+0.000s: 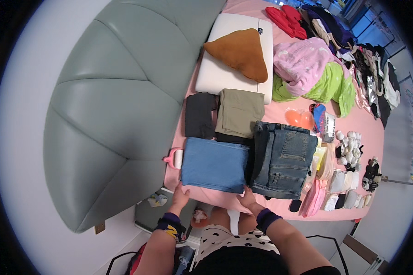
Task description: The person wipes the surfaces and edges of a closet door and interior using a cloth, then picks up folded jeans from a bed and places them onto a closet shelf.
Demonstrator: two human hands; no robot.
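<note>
Left hand: our left hand (179, 196) lies fingers spread and flat on the near left corner of the folded blue garment (214, 164); it grips nothing that we can see.
Right hand: our right hand (247, 200) rests open at the near right corner of the same garment, fingertips on the cloth, nothing closed in it.
Blue garment: it lies at about 12 o'clock from our hands, on the near edge of the bed, touching the folded jeans (282, 158) at its 3 o'clock.
Risk, edge: we judge the fold sits close to the bed's edge; a pull toward us could drag it off.
Risk, neighbours: a push toward 3 o'clock could ruck the jeans; one toward 12 o'clock could upset the olive folded trousers (239, 112) and the dark folded garment (200, 115).
Risk, roller: the pink lint roller (173, 158) sits just at the garment's 9 o'clock and could be knocked off.
Surface: a bed with a pink sheet (371, 137), soft, so folds may slump.
Room: a grey-green padded headboard (119, 101) at 10 o'clock; a white pillow (215, 75) with a brown triangular cushion (241, 52) at 12; a loose clothes heap (307, 64) at 1; rolled socks (348, 146) at 3.
</note>
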